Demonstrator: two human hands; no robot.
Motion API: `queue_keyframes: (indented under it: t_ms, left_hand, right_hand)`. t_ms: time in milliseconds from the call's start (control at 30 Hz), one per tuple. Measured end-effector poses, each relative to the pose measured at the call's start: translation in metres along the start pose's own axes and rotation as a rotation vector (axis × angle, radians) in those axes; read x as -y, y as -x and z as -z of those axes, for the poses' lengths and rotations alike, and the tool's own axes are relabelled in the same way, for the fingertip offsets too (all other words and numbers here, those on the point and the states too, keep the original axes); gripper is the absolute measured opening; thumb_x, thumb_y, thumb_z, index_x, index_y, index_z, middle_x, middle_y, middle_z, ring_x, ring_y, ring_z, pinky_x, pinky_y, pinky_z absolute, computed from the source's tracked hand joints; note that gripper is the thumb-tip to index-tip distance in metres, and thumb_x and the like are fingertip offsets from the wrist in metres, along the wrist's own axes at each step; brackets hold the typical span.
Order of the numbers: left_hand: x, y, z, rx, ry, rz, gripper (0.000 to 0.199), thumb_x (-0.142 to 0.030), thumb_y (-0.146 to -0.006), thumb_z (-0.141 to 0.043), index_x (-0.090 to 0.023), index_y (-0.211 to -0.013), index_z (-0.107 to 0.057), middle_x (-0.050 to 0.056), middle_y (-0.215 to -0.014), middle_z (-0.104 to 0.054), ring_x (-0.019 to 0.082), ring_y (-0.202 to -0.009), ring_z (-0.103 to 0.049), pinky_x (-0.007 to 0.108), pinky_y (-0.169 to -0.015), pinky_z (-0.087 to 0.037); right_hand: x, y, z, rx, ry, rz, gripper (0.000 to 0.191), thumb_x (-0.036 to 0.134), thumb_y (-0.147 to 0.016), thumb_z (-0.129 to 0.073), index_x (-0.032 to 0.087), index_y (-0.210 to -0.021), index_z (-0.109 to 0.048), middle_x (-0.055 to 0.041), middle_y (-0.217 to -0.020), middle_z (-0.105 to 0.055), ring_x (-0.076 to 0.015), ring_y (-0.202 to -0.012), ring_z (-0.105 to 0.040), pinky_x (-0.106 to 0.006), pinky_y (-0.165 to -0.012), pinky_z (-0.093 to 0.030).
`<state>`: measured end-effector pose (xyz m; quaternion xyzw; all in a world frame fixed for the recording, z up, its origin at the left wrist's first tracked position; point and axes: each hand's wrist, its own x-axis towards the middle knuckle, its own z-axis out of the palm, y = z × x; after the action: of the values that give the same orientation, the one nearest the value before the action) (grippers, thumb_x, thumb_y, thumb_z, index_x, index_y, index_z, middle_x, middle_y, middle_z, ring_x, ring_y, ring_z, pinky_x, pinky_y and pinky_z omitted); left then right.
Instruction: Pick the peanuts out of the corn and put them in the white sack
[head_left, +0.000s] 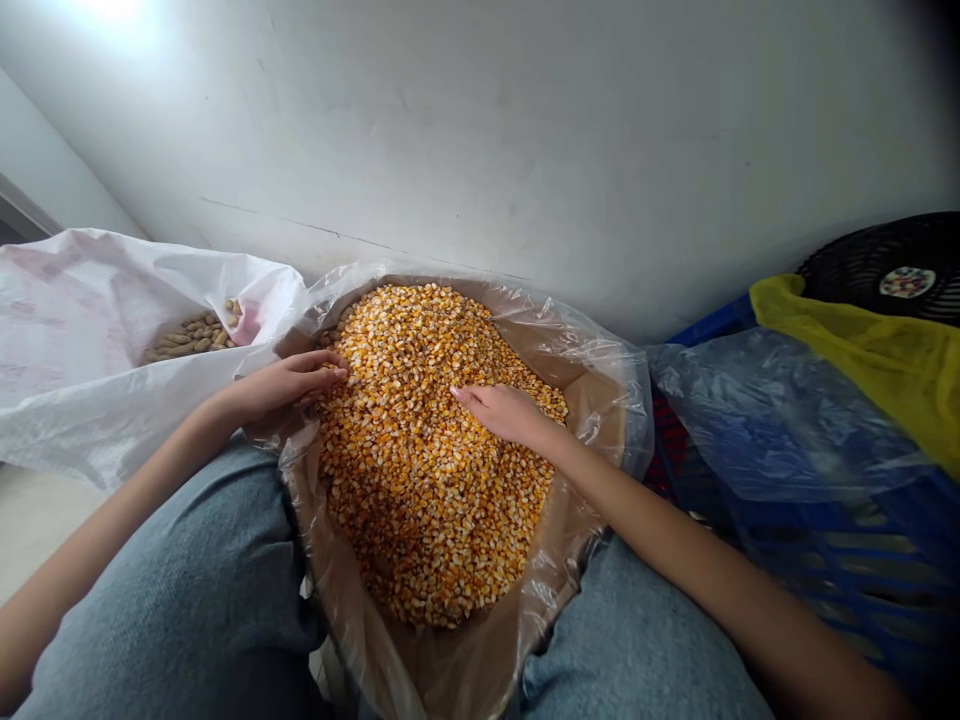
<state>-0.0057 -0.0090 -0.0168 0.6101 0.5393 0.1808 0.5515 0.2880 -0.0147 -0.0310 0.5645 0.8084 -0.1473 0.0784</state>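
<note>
Countless loose, orange-yellow dried corn kernels (431, 460) fill a clear plastic bag (626, 400).

A pale floor (37, 525) shows at the lower left of the frame, with a white sack (82, 390) lying on it, peanuts (187, 335) inside. Whatever carries the corn sack (600, 420) and the blue crate (847, 560) is hidden.

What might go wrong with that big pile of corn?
The corn kernels sit in a soft plastic liner between the person's legs, so shifting could tip it and spill them. The left hand rests near the rim, and kernels pushed over might fall among the peanuts in the white sack beside it.
</note>
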Motion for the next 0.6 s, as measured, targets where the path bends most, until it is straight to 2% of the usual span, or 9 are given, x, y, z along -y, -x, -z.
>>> queue_keyframes:
  t_ms: [100,233,333,400,500,600]
  left_hand:
    - [0.0002,-0.0005,0.0002,0.004,0.001,-0.012,0.043,-0.049,-0.068,-0.052,-0.021,-0.1,-0.053,-0.004,-0.058,-0.04,0.007,-0.05,-0.033,0.018,-0.044,-0.028]
    - [0.001,-0.0012,0.001,-0.009,-0.038,-0.006,0.044,-0.051,-0.067,-0.051,-0.021,-0.1,-0.053,-0.003,-0.058,-0.042,0.008,-0.051,-0.034,0.018,-0.045,-0.029]
    - [0.0014,-0.0011,0.0013,-0.008,-0.035,-0.006,0.045,-0.052,-0.067,-0.051,-0.021,-0.1,-0.053,-0.003,-0.06,-0.043,0.008,-0.052,-0.035,0.018,-0.046,-0.03]
    - [0.0014,-0.0007,0.0012,0.005,-0.021,-0.012,0.044,-0.051,-0.067,-0.051,-0.021,-0.1,-0.053,-0.003,-0.06,-0.043,0.008,-0.052,-0.035,0.018,-0.046,-0.03]
    - [0.0009,-0.0001,0.0006,-0.003,-0.026,-0.007,0.045,-0.051,-0.068,-0.051,-0.021,-0.1,-0.053,-0.004,-0.057,-0.042,0.008,-0.05,-0.035,0.019,-0.045,-0.029]
    - [0.0006,0.0002,0.0001,-0.011,-0.03,0.0,0.046,-0.052,-0.067,-0.051,-0.021,-0.101,-0.053,-0.004,-0.055,-0.041,0.008,-0.049,-0.034,0.019,-0.044,-0.028]
  right_hand:
    - [-0.0011,-0.0003,0.0,0.028,0.033,-0.036,0.077,0.061,-0.078,0.001,0.019,-0.078,-0.063,-0.0087,-0.079,-0.064,-0.0195,-0.074,-0.059,-0.026,-0.065,-0.039]
    - [-0.0026,-0.0011,-0.001,-0.061,0.006,-0.042,0.075,0.059,-0.078,0.003,0.021,-0.087,-0.061,-0.0069,-0.084,-0.064,-0.0189,-0.078,-0.058,-0.026,-0.066,-0.039]
    - [-0.0038,-0.0014,-0.0016,0.02,0.012,-0.047,0.076,0.062,-0.077,0.001,0.019,-0.084,-0.062,-0.0082,-0.084,-0.064,-0.0192,-0.078,-0.058,-0.026,-0.067,-0.039]
    - [-0.0046,-0.001,-0.0008,0.031,0.029,-0.065,0.08,0.061,-0.077,0.003,0.017,-0.078,-0.063,-0.0101,-0.081,-0.064,-0.02,-0.078,-0.059,-0.026,-0.067,-0.039]
    - [-0.0058,0.0001,0.0017,-0.011,0.009,-0.075,0.078,0.06,-0.077,0.003,0.019,-0.085,-0.063,-0.0092,-0.086,-0.064,-0.0206,-0.082,-0.058,-0.027,-0.069,-0.039]
    - [-0.0068,0.0008,0.0032,0.053,0.005,-0.084,0.076,0.062,-0.077,-0.001,0.019,-0.088,-0.062,-0.0092,-0.089,-0.064,-0.0213,-0.083,-0.058,-0.028,-0.07,-0.039]
